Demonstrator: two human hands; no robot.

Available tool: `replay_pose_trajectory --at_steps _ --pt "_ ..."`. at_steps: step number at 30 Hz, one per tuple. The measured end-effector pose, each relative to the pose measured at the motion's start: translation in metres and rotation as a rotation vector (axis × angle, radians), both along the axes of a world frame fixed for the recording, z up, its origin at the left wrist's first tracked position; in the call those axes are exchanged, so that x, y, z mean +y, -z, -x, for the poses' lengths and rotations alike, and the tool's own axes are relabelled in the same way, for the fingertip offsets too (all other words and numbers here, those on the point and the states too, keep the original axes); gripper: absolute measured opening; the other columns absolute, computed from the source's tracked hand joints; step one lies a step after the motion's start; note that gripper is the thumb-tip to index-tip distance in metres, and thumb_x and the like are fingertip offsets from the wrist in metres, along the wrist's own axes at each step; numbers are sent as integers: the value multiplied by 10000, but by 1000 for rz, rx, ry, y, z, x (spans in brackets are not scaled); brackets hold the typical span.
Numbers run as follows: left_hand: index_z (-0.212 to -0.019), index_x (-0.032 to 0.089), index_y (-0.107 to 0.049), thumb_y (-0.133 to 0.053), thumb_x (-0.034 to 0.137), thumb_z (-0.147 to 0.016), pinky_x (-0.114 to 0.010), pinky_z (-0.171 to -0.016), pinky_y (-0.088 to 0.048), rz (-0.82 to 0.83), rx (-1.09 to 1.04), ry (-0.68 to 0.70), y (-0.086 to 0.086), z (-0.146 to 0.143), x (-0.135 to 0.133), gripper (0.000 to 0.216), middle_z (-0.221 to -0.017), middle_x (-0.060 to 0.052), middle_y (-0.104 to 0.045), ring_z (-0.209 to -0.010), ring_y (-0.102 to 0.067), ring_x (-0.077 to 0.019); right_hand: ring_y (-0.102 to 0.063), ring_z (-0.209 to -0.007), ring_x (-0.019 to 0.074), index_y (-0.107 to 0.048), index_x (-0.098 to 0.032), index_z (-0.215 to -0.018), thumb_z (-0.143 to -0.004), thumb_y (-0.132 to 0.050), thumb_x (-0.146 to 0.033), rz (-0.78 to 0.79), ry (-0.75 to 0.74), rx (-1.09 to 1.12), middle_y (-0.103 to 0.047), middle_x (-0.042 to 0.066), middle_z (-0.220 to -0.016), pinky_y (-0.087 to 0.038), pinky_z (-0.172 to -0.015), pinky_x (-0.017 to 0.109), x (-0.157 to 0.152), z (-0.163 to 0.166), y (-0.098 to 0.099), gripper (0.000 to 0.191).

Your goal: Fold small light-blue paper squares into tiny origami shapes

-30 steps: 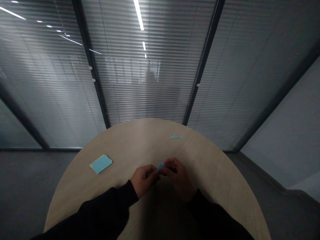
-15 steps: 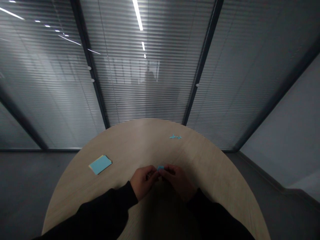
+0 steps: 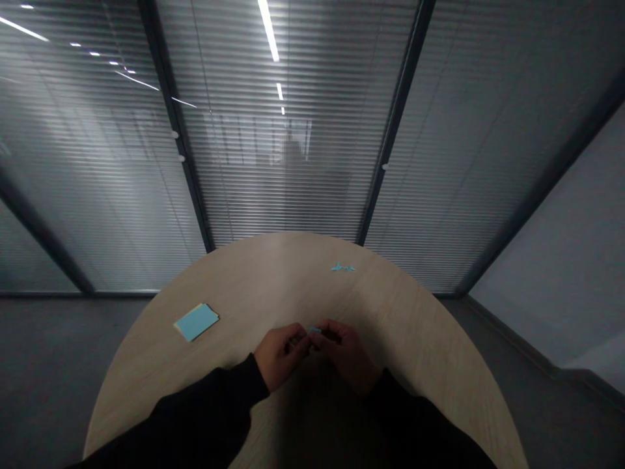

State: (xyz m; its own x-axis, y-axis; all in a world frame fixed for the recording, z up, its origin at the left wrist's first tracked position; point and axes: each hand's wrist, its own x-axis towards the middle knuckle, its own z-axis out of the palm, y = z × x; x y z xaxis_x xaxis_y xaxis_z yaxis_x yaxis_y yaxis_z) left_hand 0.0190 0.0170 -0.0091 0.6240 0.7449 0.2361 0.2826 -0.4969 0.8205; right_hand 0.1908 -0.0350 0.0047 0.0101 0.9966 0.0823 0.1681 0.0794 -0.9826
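Item: small piece of blue paper [image 3: 315,330], light, soft, easily creased, mostly hidden, pinched narrowly between your left hand [image 3: 281,355] and right hand [image 3: 346,355] above the table. Take it by its exposed edge. Also present: pale round tabletop [image 3: 288,273], blue-topped note pad [image 3: 196,322], flat blue paper shape [image 3: 342,267], both well apart from your hands.

Your sleeves [image 3: 205,417]: black. Your paper scrap [image 3: 315,330]: light blue. Note pad [image 3: 196,322]: light blue over yellow. Tabletop [image 3: 293,280]: pale wood grain. Blinds [image 3: 288,195]: grey horizontal stripes.
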Motion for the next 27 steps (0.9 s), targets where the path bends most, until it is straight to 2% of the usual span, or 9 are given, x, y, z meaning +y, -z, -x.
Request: replay_pose_trajectory --at_steps 5,9,11,14,18,23,27 --pt "-774 152 -603 -463 418 -902 -216 -515 -336 17 -8 -28 3 0 2 327 -590 6 -563 -534 -455 -109 -566 -679 148 -644 -151 -745 -799 -653 -436 -13 13 -9 -612 4 -684 -437 -666 275 -1 0 -2 290" --pt "-737 156 -593 -497 363 -877 -214 -512 -320 -28 26 -16 1 0 1 267 -556 30 -514 -520 -429 -102 -617 -764 172 -666 -156 -945 -730 -728 -436 81 -3 98 -671 30 -813 -474 -728 299 2 -2 2 358" --pt "-742 158 -599 -503 358 -877 -213 -515 -322 -42 38 -1 0 0 2 259 -559 31 -525 -520 -433 -101 -630 -827 188 -657 -166 -1004 -684 -771 -415 79 21 139 -681 40 -875 -480 -777 318 3 -4 4 421" --pt "-804 158 -619 -493 392 -897 -212 -526 -342 -13 32 6 0 0 2 282 -603 14 -593 -530 -466 -102 -628 -877 198 -655 -176 -1000 -695 -763 -405 43 44 151 -676 45 -919 -477 -821 340 3 -5 6 397" --pt "-828 158 -639 -484 435 -910 -214 -541 -364 13 14 6 -1 0 3 327 -633 -3 -633 -546 -499 -109 -620 -849 190 -633 -194 -996 -719 -735 -403 10 29 150 -659 32 -894 -484 -789 333 2 -1 4 362" --pt "-801 147 -632 -487 437 -908 -218 -555 -369 13 -24 46 -2 1 4 342 -647 -11 -618 -577 -508 -115 -604 -770 166 -600 -196 -880 -757 -689 -388 -28 -16 158 -621 0 -792 -481 -740 308 1 5 1 245" --pt "-778 154 -604 -463 452 -917 -217 -532 -348 13 -26 43 1 2 7 357 -609 4 -583 -549 -482 -112 -608 -789 172 -605 -195 -1004 -781 -670 -412 -36 -53 115 -644 26 -873 -489 -731 316 2 4 3 317"
